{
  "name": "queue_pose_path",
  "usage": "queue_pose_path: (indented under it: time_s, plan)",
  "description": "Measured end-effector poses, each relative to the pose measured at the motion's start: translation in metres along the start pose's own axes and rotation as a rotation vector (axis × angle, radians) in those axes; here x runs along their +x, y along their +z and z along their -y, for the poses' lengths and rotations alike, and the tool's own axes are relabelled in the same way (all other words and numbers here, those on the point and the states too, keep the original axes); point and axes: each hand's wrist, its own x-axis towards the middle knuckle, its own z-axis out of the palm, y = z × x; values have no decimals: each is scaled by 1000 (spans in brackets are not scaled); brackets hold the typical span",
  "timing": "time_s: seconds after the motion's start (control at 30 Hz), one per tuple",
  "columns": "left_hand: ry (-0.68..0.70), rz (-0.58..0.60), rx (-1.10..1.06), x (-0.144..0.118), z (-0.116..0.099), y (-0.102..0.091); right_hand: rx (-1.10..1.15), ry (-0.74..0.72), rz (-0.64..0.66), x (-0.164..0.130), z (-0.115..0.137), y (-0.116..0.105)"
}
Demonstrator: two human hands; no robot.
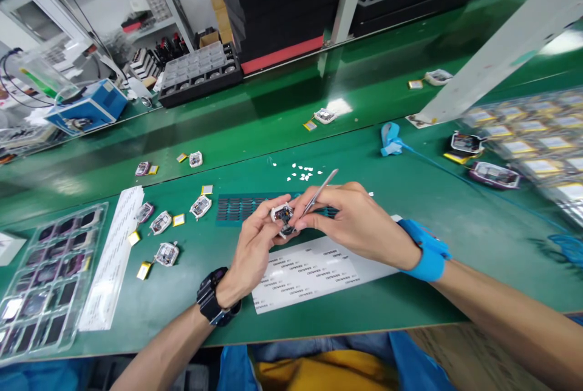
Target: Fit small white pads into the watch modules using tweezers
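My left hand [254, 238] holds a small white-rimmed watch-like housing [283, 214] with dark electronics showing inside. In my right hand [359, 221] is a pair of slim metal tweezers [322, 188], its blunt end pointing up and away. The tips reach down to the open housing and are hidden by my fingers. Under my hands lies a white printed adhesive sheet [300, 278]. Just behind it is a dark teal strip sheet [232, 207] with rows of narrow pieces. Several small white stickers [304, 173] are scattered beyond my hands.
Open housings with batteries, one a white housing [166, 254], stand to the left. A clear tray [98, 269] of dark-screened parts lies at far left. At right are a blue strap cord [390, 139], a slanted white post [496, 45] and stacked trays of batteries [542, 142].
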Motion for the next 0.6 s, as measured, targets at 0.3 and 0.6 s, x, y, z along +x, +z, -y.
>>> queue_pose_path:
  time_s: [0.3, 0.6]
  plan:
    - [0, -27, 31, 0, 1, 0, -76, -60, -20, -1, 2, -1]
    - [-2, -19, 50, 1, 0, 0, -154, -123, -6, -1, 1, 0]
